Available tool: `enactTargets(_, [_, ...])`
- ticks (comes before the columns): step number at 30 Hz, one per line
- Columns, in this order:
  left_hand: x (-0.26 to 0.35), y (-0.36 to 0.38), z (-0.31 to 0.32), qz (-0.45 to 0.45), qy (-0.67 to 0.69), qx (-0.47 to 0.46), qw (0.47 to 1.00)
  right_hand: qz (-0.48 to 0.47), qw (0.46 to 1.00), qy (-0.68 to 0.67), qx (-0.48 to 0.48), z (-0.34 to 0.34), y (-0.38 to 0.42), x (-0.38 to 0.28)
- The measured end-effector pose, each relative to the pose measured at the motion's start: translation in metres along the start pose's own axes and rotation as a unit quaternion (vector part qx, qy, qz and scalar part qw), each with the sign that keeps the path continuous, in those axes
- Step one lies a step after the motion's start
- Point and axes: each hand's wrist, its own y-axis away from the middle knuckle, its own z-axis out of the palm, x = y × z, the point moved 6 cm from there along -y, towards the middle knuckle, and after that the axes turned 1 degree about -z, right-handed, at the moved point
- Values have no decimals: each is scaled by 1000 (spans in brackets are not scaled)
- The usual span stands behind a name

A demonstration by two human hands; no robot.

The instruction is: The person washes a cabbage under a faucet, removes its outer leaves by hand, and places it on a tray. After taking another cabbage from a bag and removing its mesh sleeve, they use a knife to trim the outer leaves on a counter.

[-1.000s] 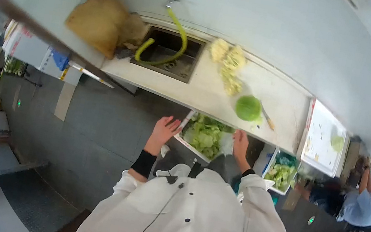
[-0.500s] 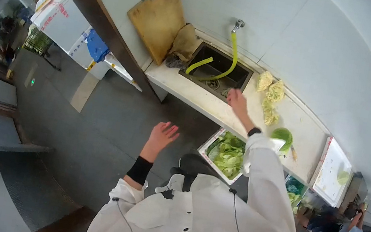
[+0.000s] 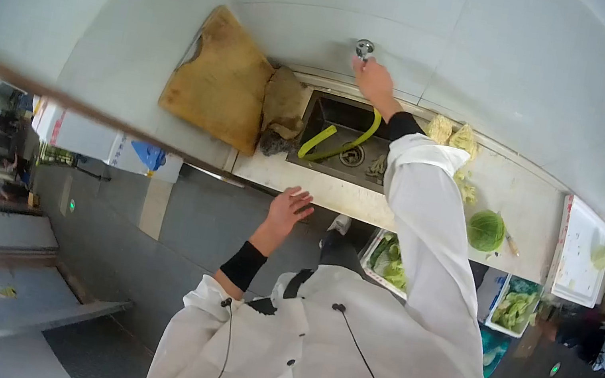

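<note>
My right hand (image 3: 375, 82) reaches over the sink (image 3: 322, 115) to the metal faucet (image 3: 365, 46) on the wall, its fingers closed at the faucet's lower part. From below that hand, a yellow-green hose (image 3: 372, 127) curves down into the dark basin; my hand hides its upper end. In front of the counter's edge hangs my left hand (image 3: 287, 215), fingers spread, holding nothing. Some whitish scraps (image 3: 378, 165) lie in the basin near the drain.
A wooden cutting board (image 3: 216, 81) leans left of the sink beside a brown cloth (image 3: 284, 101). Right on the counter are pale cabbage pieces (image 3: 463, 139), a green cabbage (image 3: 486, 231), a knife (image 3: 512, 242) and a white tray (image 3: 583, 251). Leaf-filled boxes (image 3: 515, 307) stand below.
My right hand has moved from above the sink's front edge up to the faucet. The view has shifted and turned toward the sink. My left hand stays spread and free.
</note>
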Motion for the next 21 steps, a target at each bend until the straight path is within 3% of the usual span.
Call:
enactTargets(3, [40, -32, 22, 47, -48, -41, 997, -2, 1000, 23, -11, 10, -16, 7])
enactTargets(5, [72, -62, 35, 55, -76, -97, 991, -78, 994, 73, -9, 4, -16, 4])
enactTargets(6, [81, -82, 39, 72, -96, -124, 985, -71, 995, 75, -16, 1, -16, 6])
enactTargets(9, [111, -115, 77, 51, -55, -77, 994, -71, 992, 90, -47, 1, -18, 18])
enactTargets(11, [126, -140, 100, 74, -190, -61, 977, -112, 992, 56, -10, 1, -16, 20])
enactTargets(15, [127, -186, 120, -18, -213, -79, 974, -83, 994, 61, -22, -1, -12, 19])
enactTargets(17, [122, -204, 132, -43, -195, -147, 969, -92, 995, 27, 18, -4, -6, 19])
enactTargets(21, [107, -234, 147, -97, -179, -135, 970, -65, 995, -55, 43, 9, 20, 43])
